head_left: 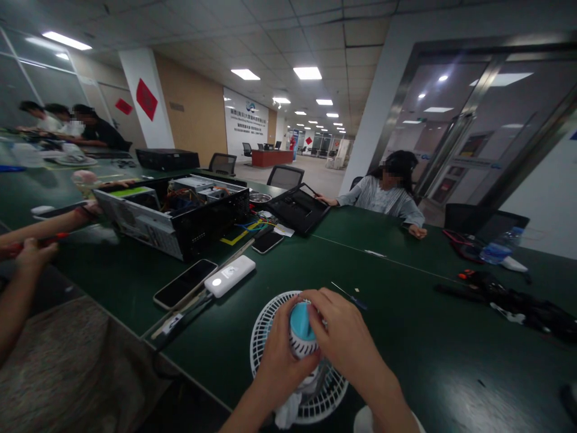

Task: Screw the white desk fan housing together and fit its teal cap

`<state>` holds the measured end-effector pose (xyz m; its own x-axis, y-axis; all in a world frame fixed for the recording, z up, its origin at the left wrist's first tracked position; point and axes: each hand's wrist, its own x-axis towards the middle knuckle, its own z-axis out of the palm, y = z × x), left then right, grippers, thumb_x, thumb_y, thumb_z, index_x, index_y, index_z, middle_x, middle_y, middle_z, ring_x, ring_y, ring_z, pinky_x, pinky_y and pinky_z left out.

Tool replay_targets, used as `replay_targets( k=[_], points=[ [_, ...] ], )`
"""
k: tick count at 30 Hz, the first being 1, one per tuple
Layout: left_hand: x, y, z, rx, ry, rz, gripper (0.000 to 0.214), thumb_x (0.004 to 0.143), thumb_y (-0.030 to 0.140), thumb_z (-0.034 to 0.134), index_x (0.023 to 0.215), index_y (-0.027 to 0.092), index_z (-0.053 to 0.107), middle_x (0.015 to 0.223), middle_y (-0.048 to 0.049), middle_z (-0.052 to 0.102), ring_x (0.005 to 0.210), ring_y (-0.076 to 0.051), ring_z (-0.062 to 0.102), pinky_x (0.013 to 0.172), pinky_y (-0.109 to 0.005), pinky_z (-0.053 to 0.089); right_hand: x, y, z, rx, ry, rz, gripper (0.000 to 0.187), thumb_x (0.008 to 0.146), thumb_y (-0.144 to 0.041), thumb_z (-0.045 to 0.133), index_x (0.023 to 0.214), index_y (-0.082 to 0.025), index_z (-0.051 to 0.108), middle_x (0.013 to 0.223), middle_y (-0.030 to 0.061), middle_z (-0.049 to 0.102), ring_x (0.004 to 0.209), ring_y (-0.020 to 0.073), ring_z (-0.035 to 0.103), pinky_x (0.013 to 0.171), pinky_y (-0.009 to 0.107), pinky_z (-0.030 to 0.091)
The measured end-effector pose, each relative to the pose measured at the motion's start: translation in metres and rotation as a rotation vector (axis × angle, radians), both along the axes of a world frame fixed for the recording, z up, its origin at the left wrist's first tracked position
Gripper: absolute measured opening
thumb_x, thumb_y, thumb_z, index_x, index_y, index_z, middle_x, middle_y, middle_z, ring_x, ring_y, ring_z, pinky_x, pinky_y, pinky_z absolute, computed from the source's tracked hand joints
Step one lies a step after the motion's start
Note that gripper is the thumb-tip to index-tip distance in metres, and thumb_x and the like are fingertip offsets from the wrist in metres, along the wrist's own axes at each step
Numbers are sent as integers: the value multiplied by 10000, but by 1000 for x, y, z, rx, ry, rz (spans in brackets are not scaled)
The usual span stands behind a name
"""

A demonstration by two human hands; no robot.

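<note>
My left hand [280,364] and my right hand [341,335] both grip the hub of a small white fan, low in the middle of the view. A blue cap [300,329] with a white slotted body shows between my fingers. The fan's round white grille [261,349] lies beneath my hands, partly hidden by them. A white cloth [286,412] hangs below my left hand. A thin screwdriver with a blue handle [350,297] lies on the table just beyond my right hand, not touching it.
The dark green table [406,343] holds an open desktop computer case [175,216], several phones, and a white power bank [229,276]. A co-worker's arm [42,228] holds a red-handled tool at left. Another person [383,195] sits opposite. Black cables [509,297] lie at right.
</note>
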<state>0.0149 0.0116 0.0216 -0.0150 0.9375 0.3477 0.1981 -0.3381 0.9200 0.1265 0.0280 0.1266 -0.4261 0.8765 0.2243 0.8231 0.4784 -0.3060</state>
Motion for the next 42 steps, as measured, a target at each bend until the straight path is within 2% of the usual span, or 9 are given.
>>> replay_targets(
  k=[3, 5, 12, 21, 28, 32, 37, 40, 42],
  points=[
    [0, 0, 1, -27, -10, -3, 685, 697, 251, 676, 1282, 201, 323, 1338, -136, 424, 1264, -306, 392, 1066, -528, 271, 14, 4, 0, -16, 82, 238, 343, 815, -21, 444, 1028, -226, 619, 1085, 38, 607, 1035, 155, 531, 906, 321, 424],
    [-1, -1, 2, -47, -12, -4, 699, 698, 280, 679, 1289, 197, 314, 1342, -141, 419, 1268, -311, 387, 1067, -532, 268, 20, 7, -1, -46, 93, 329, 372, 793, 1, 461, 1038, -229, 622, 1135, 29, 597, 1087, 147, 498, 950, 325, 400],
    [-2, -1, 3, -30, -2, -13, 713, 682, 250, 680, 1291, 206, 312, 1338, -129, 426, 1259, -317, 394, 1061, -538, 276, 23, 10, -1, -95, 93, 317, 310, 808, -38, 520, 1040, -219, 616, 1102, 23, 627, 1042, 152, 525, 928, 336, 414],
    [-2, -1, 3, -53, 0, -10, 708, 685, 233, 678, 1290, 217, 311, 1343, -124, 415, 1259, -312, 389, 1065, -543, 266, 18, 6, 0, -56, -19, 240, 296, 799, -80, 583, 1071, -195, 592, 1067, 39, 635, 1008, 199, 538, 921, 397, 412],
    [-1, -3, 4, -45, 27, -6, 674, 699, 239, 655, 1280, 209, 313, 1344, -129, 414, 1253, -305, 399, 1057, -522, 287, 8, 3, -3, 26, -112, 165, 224, 820, -114, 556, 1032, -177, 589, 992, 60, 637, 927, 210, 561, 825, 390, 448],
    [0, -2, 4, -35, 11, -18, 705, 666, 177, 644, 1284, 213, 306, 1356, -116, 404, 1293, -300, 351, 1082, -514, 249, -9, 2, -8, 108, -178, -13, 132, 861, -164, 488, 930, -163, 600, 869, 76, 654, 843, 226, 595, 759, 378, 461],
    [0, 0, 0, -60, -29, -20, 766, 639, 166, 659, 1296, 215, 268, 1400, -122, 352, 1311, -296, 326, 1095, -511, 230, -29, 2, -11, 49, -241, -251, 194, 889, -174, 424, 1027, -169, 561, 774, 80, 671, 724, 226, 651, 606, 309, 466],
    [0, -1, -3, -67, -37, -20, 796, 637, 184, 673, 1307, 223, 245, 1416, -117, 332, 1322, -297, 306, 1103, -513, 214, -30, 1, -10, -28, -254, -302, 223, 911, -206, 384, 1055, -164, 549, 750, 80, 677, 690, 232, 663, 563, 301, 462],
    [0, -1, -3, -65, -32, -14, 783, 656, 198, 669, 1310, 245, 242, 1415, -99, 338, 1322, -291, 309, 1101, -510, 222, -25, 0, -9, -46, -224, -283, 247, 918, -244, 386, 1093, -167, 542, 753, 78, 676, 689, 231, 660, 569, 308, 469]
  ],
)
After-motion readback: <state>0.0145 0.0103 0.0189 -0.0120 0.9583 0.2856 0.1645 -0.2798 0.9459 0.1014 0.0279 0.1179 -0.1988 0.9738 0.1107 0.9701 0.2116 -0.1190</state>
